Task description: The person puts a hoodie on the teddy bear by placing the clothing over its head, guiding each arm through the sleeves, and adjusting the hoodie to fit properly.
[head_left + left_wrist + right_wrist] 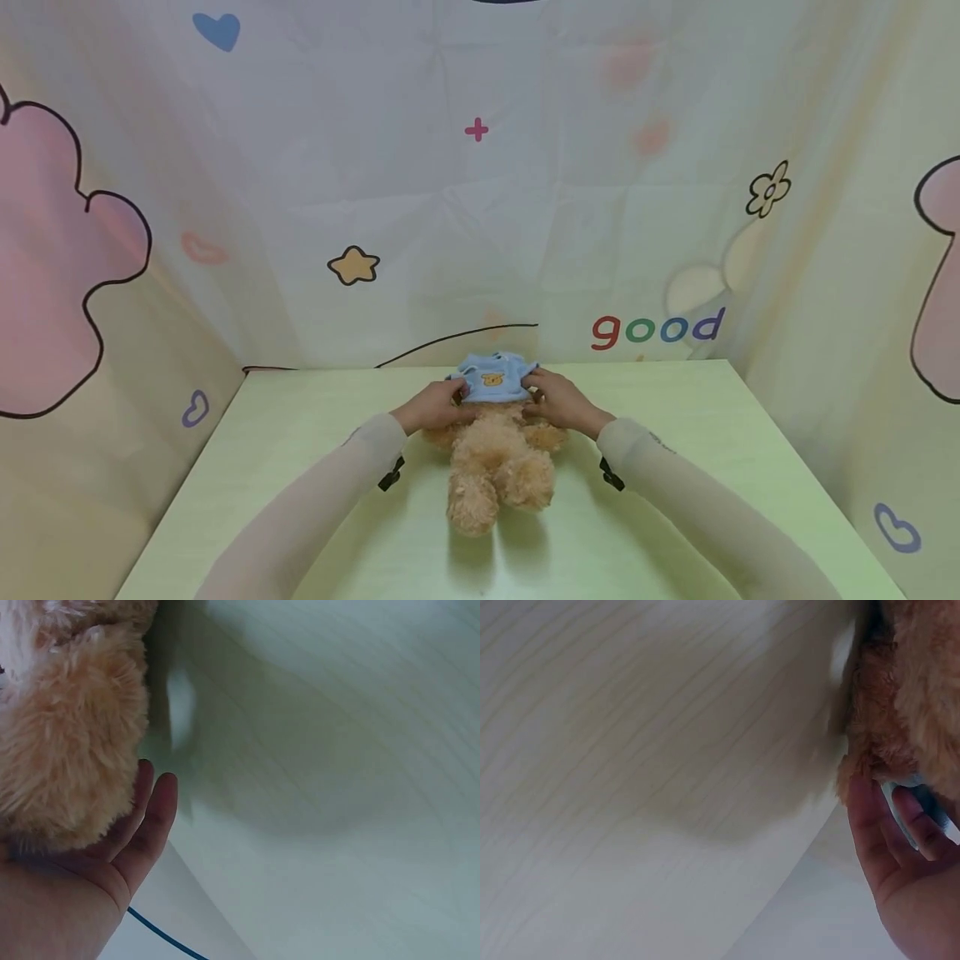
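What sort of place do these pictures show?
It is probably a filming booth, though I cannot be sure: cartoon-printed fabric hangs on three sides of a pale wood-grain table, where a plush toy lies with a tiny blue shirt at its far end.

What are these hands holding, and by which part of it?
The shirt: the left hand and the right hand pinch it at opposite side edges.
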### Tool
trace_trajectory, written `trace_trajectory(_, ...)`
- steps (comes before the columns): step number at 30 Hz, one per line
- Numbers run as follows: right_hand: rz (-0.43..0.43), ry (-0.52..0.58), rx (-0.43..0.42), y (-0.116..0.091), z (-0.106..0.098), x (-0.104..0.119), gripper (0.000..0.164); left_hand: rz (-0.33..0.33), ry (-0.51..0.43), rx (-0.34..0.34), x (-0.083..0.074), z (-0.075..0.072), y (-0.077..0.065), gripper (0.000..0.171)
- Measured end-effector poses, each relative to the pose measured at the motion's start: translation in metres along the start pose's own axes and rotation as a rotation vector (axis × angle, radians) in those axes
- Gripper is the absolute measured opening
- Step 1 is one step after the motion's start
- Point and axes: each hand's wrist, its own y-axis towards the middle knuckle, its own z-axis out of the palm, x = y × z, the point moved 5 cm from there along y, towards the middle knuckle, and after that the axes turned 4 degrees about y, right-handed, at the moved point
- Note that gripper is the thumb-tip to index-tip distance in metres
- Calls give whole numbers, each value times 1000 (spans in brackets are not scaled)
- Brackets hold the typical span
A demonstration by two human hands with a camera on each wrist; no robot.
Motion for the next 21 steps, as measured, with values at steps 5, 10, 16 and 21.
trace_trajectory(5,0,-130,-47,1,1,0,28,9,5,-28,1,2,-3,28)
trace_trajectory(10,-20,-216,-109,4,1,4,34,19,52,-63,0,3,-6,24)
trace_trajectory(16,-52,-235,-158,3,7,8,40,17,80,-95,0,5,-7,21)
trace_trajectory(21,-101,-305,-181,-3,11,13,32,23,107,-99,-3,8,-5,24)
